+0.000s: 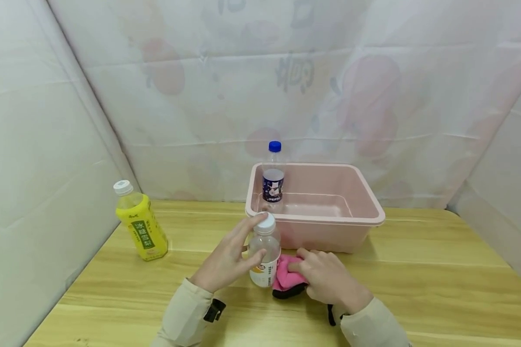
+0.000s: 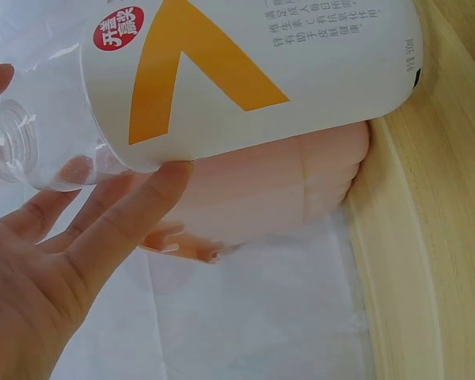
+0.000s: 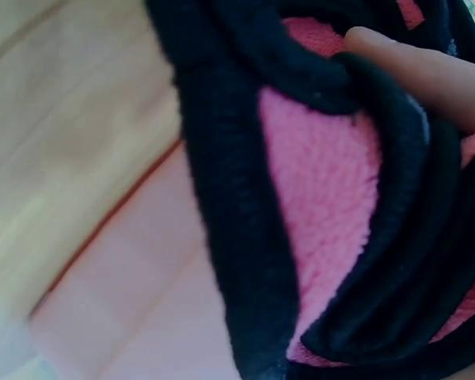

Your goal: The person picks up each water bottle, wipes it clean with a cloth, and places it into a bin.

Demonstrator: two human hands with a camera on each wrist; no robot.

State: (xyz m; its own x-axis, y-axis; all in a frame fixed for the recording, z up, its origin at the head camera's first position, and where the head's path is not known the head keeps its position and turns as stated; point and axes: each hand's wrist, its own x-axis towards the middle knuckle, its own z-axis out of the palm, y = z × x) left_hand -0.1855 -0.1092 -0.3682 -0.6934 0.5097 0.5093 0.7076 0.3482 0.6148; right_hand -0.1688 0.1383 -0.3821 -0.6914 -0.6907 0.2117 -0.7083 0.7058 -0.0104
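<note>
Two bare hands work over a wooden table (image 1: 438, 270), seen from head height. Take the clear bottle (image 1: 266, 273) as the centre of a clock face. It stands upright near the table's middle, with a white cap (image 1: 267, 224) and a white label bearing an orange-yellow stripe, partly filling the left wrist view.

At nine o'clock, the left hand (image 1: 231, 258) holds this bottle: the thumb lies across its near side, one finger touches the cap, and the others spread along the far side, parted only by the bottle's width.

At four o'clock, the right hand (image 1: 329, 277) grips a pink cloth (image 1: 285, 277) with black edging, its fingers bent onto the folds. The cloth lies bunched just beside the bottle.

Between one and two o'clock, just behind the hands, sits a pale pink tub (image 1: 323, 235). Inside its left end, at twelve o'clock, stands a Pepsi bottle (image 1: 272, 187) with a blue cap.

Well apart, just past nine o'clock, a yellow bottle (image 1: 143, 229) with a white lid stands on the table. Pale printed sheeting (image 1: 226, 106) hangs behind everything.
</note>
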